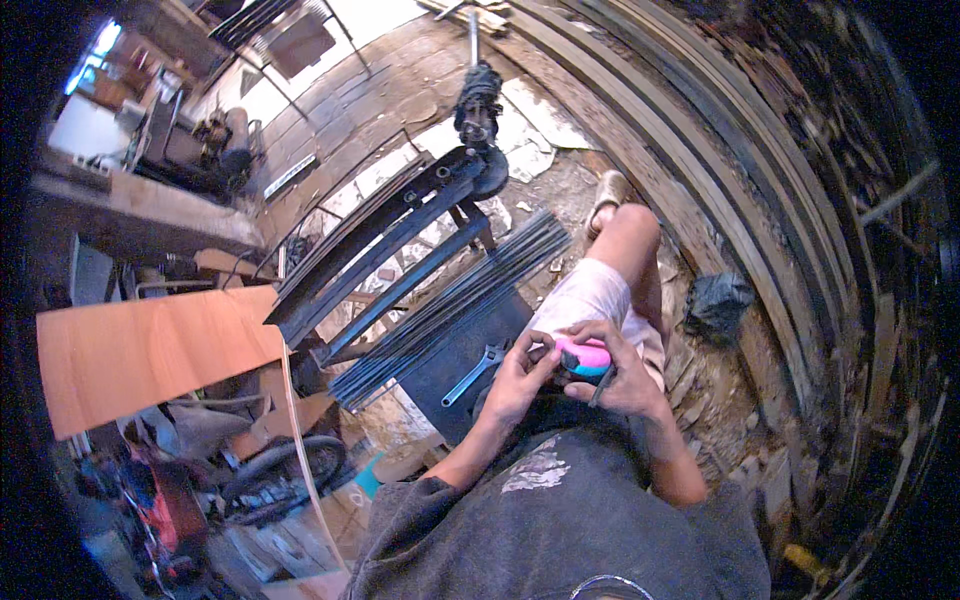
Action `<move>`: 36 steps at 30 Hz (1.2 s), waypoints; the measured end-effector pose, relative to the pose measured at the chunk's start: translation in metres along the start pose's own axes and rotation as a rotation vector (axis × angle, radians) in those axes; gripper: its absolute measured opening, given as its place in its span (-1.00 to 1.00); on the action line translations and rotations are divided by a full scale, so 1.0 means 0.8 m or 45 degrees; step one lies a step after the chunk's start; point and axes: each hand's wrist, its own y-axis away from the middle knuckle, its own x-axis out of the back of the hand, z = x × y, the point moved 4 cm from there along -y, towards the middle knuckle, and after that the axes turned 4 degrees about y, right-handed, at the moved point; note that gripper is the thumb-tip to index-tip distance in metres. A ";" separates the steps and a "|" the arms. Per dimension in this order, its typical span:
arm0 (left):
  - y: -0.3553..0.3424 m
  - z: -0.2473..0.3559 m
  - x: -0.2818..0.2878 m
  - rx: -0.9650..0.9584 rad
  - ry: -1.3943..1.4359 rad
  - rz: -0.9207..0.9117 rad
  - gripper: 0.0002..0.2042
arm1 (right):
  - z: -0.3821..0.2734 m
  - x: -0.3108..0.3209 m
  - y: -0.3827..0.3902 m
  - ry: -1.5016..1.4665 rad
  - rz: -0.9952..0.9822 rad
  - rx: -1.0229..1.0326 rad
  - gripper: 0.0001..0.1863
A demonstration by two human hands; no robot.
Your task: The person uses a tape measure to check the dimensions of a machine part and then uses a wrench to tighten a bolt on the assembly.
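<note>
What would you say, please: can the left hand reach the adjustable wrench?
Probably yes: the wrench lies uncovered beside the left hand, with nothing visible between them, though that hand is at the pink-and-blue object.

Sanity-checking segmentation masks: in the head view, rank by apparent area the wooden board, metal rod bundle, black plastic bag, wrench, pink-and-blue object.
1. Wooden board
2. Metal rod bundle
3. Black plastic bag
Last, unranked: wrench and pink-and-blue object; the wrench looks longer, the object chunkier but partly finger-covered.
</note>
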 end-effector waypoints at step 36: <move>0.038 0.247 0.165 -1.012 -1.468 1.271 -0.85 | -0.017 0.102 -0.332 0.999 0.106 0.444 -0.55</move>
